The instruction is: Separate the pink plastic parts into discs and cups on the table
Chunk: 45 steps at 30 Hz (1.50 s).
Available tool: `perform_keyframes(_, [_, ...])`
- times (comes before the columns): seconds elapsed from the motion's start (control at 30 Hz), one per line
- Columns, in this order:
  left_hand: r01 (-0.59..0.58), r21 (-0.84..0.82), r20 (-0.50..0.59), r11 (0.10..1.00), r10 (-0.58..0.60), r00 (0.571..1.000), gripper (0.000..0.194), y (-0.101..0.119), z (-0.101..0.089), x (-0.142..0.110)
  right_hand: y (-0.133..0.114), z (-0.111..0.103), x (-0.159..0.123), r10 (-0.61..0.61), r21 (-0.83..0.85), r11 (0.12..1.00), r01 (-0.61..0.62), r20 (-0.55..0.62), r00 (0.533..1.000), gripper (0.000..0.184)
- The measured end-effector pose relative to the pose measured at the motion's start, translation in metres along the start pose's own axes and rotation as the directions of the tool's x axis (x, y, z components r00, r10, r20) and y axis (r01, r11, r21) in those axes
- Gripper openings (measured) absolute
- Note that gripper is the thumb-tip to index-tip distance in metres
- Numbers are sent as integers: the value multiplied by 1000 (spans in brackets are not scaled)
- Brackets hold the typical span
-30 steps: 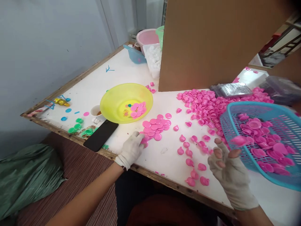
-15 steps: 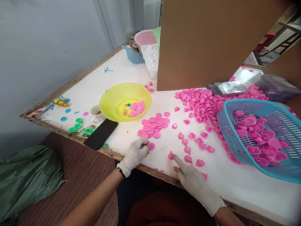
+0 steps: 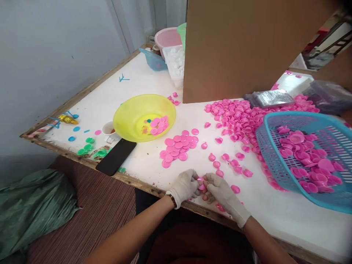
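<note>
Both hands wear white gloves and meet at the table's near edge. My left hand [image 3: 184,186] and my right hand [image 3: 220,189] pinch small pink plastic pieces [image 3: 201,183] between their fingertips. A flat cluster of pink discs [image 3: 178,145] lies just beyond my hands. Scattered pink caps [image 3: 231,165] lie to the right of it. A yellow bowl [image 3: 132,117] holding a few pink discs stands at the left. A blue basket [image 3: 271,161] with pink caps inside sits at the right, tilted on a large heap of pink caps [image 3: 236,117].
A black phone [image 3: 116,157] lies near the front edge, beside a small white cup [image 3: 107,129] and green and blue caps [image 3: 87,145]. A big cardboard box [image 3: 247,47] stands behind. Tubs [image 3: 165,38] are at the far corner. A green sack [image 3: 30,205] lies on the floor.
My right hand dropped from the basket to the table, picked up a pink cap, and came left. My left hand took a disc from the cluster and drew back to meet it.
</note>
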<state>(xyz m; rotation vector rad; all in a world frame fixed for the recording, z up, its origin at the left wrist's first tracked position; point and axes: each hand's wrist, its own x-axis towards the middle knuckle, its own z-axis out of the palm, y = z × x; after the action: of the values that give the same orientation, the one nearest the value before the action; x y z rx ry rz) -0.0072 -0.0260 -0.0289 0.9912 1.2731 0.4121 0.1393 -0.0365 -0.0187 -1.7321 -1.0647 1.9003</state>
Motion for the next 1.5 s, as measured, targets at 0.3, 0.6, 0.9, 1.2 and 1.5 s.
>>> perform_keyframes(0.3, [26, 73, 33, 997, -29, 999, 14, -5, -2, 12, -3, 0, 5, 67, -57, 996, -66, 19, 998, 8])
perform_keyframes(0.6, [-112, 503, -49, 857, 158, 986, 13, 4, -3, 5, 1, 2, 6, 66, -109, 992, -59, 58, 996, 8])
perform_keyframes(0.9, [-149, 791, -224, 594, 507, 833, 20, 28, -57, -13, -23, -52, -22, -299, 285, 873, 395, -328, 896, 18])
perform_keyframes(1.2, [125, 869, -374, 479, 469, 800, 17, 13, -104, -5, -6, -72, -25, -442, -700, 701, 136, -277, 853, 37])
perform_keyframes(1.5, [-180, 238, -369, 954, 261, 892, 8, 15, -77, -28, -9, -7, -24, -340, -958, 279, 61, -40, 939, 41])
